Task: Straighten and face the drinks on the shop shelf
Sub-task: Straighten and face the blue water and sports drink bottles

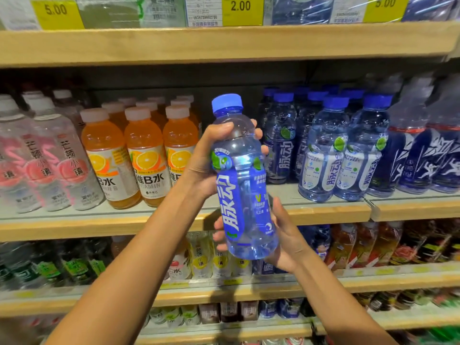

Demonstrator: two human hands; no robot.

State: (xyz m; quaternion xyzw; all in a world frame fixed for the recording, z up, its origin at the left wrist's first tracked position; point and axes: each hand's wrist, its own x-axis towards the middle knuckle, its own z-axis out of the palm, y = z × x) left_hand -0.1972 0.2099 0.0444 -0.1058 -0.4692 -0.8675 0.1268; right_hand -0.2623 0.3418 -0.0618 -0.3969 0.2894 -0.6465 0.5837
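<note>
Blue-capped drink bottle [245,185], clear with a blue label band, is held in the air in front of the middle shelf [99,227], off its board, as I watch through the head camera. The left hand [206,160] grips the bottle's upper body just under the shoulder, thumb across the front and fingertips [258,134] showing round the far side. The right hand [288,235] cradles the base from below and from the right, its fingers [220,236] curled under and showing at the left of the bottle. The bottle leans a little, cap [227,102] toward the left and base toward the right, with the white characters on its label turned to me.

Behind it, the middle shelf shows a gap between two groups. Just left of the gap stand orange vitamin drink bottles [146,155] with pale caps, in rows running back. Further left are clear bottles with pink labels [49,160]. Just right of the gap stand matching blue-capped bottles [323,150], several deep, and beyond them clear bottles with dark blue labels [423,158]. On the shelf above, yellow price tags [242,9] read 2.00 and 5.00. Lower shelves [224,295] hold more drinks, too blurred for me to name.
</note>
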